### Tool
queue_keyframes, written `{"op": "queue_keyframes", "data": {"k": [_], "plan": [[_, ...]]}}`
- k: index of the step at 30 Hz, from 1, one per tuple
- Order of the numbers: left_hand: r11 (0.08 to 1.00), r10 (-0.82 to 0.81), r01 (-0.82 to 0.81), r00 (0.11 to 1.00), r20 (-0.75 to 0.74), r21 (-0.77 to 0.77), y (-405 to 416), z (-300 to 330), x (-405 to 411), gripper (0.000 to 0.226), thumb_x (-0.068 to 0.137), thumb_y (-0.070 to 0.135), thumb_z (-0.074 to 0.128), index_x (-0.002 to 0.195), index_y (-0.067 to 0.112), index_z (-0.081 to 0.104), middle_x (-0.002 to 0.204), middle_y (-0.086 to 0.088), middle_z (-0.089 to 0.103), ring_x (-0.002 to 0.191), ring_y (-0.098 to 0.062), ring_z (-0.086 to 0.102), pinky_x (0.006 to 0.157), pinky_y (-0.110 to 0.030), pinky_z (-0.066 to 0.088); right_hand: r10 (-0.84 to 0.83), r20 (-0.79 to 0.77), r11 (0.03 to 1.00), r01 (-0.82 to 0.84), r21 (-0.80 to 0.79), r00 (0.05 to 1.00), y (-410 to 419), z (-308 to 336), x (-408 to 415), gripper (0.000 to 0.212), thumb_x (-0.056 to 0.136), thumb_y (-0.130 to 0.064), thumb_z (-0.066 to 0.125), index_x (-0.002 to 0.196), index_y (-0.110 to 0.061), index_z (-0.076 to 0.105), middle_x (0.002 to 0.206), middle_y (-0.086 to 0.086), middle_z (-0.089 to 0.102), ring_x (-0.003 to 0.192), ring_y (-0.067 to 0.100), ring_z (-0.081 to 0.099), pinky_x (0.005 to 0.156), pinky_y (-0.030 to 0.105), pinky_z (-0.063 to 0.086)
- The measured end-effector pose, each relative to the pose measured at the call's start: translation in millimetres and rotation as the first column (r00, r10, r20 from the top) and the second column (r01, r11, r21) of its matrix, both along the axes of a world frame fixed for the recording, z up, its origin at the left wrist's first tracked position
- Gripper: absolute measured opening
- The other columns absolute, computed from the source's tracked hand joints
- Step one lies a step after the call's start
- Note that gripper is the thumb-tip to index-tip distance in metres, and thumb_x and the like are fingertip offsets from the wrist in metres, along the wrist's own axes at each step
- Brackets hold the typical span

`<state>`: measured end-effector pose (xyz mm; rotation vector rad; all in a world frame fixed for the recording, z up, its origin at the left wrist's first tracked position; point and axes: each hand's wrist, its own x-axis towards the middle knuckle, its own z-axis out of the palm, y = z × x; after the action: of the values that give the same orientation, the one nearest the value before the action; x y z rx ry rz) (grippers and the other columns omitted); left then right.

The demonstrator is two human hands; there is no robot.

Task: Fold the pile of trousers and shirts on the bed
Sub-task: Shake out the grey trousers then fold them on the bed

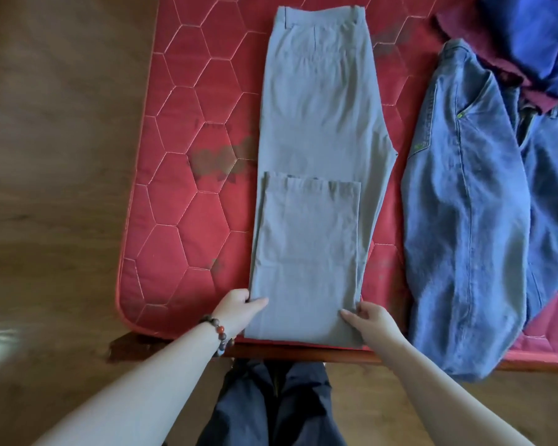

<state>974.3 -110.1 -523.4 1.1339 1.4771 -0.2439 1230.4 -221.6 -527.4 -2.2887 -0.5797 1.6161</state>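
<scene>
Left hand (237, 305), beaded bracelet (221, 333) at wrist, pinches the grey trousers (319, 140) at the near fold's left edge. Right hand (369, 317) pinches the right edge. Trousers lie on the red mattress (187, 188), waistband far from both grips. Jeans (464, 220) lie right of the right-hand grip. No legible writing.

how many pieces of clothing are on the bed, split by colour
grey: 1, the grey trousers, which both hands grip at the near folded end
denim blue: 1, the jeans
dark red: 1, the maroon garment
bright blue: 1, the blue garment, partly out of frame
total: 4 that show
</scene>
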Motion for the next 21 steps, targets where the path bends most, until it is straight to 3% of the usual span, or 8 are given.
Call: {"op": "queue_keyframes", "data": {"k": [2,6,8,10,14,18,19,21], "plan": [[0.999,0.039,-0.038,0.999,0.010,-0.011,-12.8,4.5,-2.0,0.025,0.087,0.035,0.066,0.082,0.011,0.066,0.082,0.002,0.072,0.078,-0.017,0.068,0.067,-0.030,0.049,-0.047,-0.083,0.998,0.044,-0.034,0.995,-12.3,2.9,-2.4,0.015,0.085,-0.026,0.072,0.088,-0.011,0.070,0.079,0.003,0.072,0.076,0.021,0.067,0.066,0.036,0.053],[0.971,0.199,-0.220,0.961,0.190,0.093,21.7,6.6,15.8,0.012,0.093,0.022,0.061,0.101,0.014,0.067,0.096,-0.006,0.074,0.094,-0.021,0.069,0.088,-0.044,0.053,-0.294,-0.225,0.946,0.316,0.068,0.929,20.5,3.0,7.4,0.011,0.088,-0.025,0.068,0.095,-0.017,0.071,0.091,0.010,0.074,0.082,0.026,0.072,0.061,0.040,0.058],[0.954,0.224,-0.263,0.946,0.234,0.148,52.3,5.9,32.9,0.015,0.093,0.017,0.061,0.107,0.012,0.065,0.102,-0.007,0.073,0.095,-0.018,0.070,0.089,-0.034,0.054,-0.340,-0.220,0.920,0.372,0.124,0.914,54.3,-2.5,15.1,0.015,0.089,-0.026,0.068,0.097,-0.014,0.069,0.095,0.013,0.073,0.082,0.028,0.071,0.067,0.039,0.058],[0.948,0.183,-0.235,0.955,0.235,0.216,79.1,6.5,50.1,0.011,0.092,0.013,0.061,0.102,0.013,0.067,0.101,-0.007,0.074,0.086,-0.009,0.070,0.081,-0.023,0.055,-0.331,-0.204,0.907,0.370,0.202,0.921,86.8,-6.2,21.8,0.014,0.089,-0.024,0.067,0.097,-0.012,0.068,0.096,0.015,0.073,0.083,0.027,0.070,0.071,0.037,0.056],[0.917,0.179,-0.275,0.931,0.318,0.290,120.2,21.7,67.1,0.015,0.092,0.009,0.061,0.104,0.013,0.070,0.097,-0.006,0.075,0.091,-0.018,0.071,0.088,-0.036,0.055,-0.303,-0.147,0.857,0.337,0.391,0.942,137.3,14.4,38.2,0.007,0.090,-0.019,0.066,0.094,-0.017,0.071,0.087,0.001,0.075,0.082,0.017,0.070,0.073,0.029,0.056],[0.837,0.316,-0.509,0.750,0.581,0.201,172.9,46.1,80.9,0.023,0.091,0.007,0.060,0.095,0.026,0.073,0.095,-0.003,0.075,0.091,-0.018,0.070,0.082,-0.031,0.056,-0.326,-0.183,0.737,0.371,0.566,0.927,191.3,46.5,65.7,0.020,0.083,-0.033,0.068,0.101,-0.023,0.070,0.097,0.005,0.074,0.088,0.016,0.069,0.078,0.030,0.056],[0.830,0.308,-0.512,0.751,0.585,0.220,186.9,48.2,86.5,0.022,0.091,0.009,0.061,0.097,0.027,0.072,0.097,-0.003,0.075,0.093,-0.018,0.070,0.083,-0.031,0.056,-0.326,-0.174,0.729,0.365,0.579,0.929,206.3,47.5,71.7,0.022,0.083,-0.034,0.068,0.103,-0.023,0.069,0.097,0.004,0.074,0.086,0.016,0.069,0.075,0.028,0.056],[0.842,0.250,-0.431,0.845,0.473,0.325,209.3,44.6,97.4,0.018,0.091,0.014,0.062,0.106,0.023,0.068,0.103,-0.005,0.073,0.098,-0.019,0.069,0.090,-0.038,0.055,-0.343,-0.123,0.787,0.356,0.504,0.931,231.8,37.3,81.3,0.033,0.086,-0.036,0.069,0.113,-0.019,0.065,0.101,0.006,0.071,0.081,0.018,0.066,0.071,0.031,0.052]]}}
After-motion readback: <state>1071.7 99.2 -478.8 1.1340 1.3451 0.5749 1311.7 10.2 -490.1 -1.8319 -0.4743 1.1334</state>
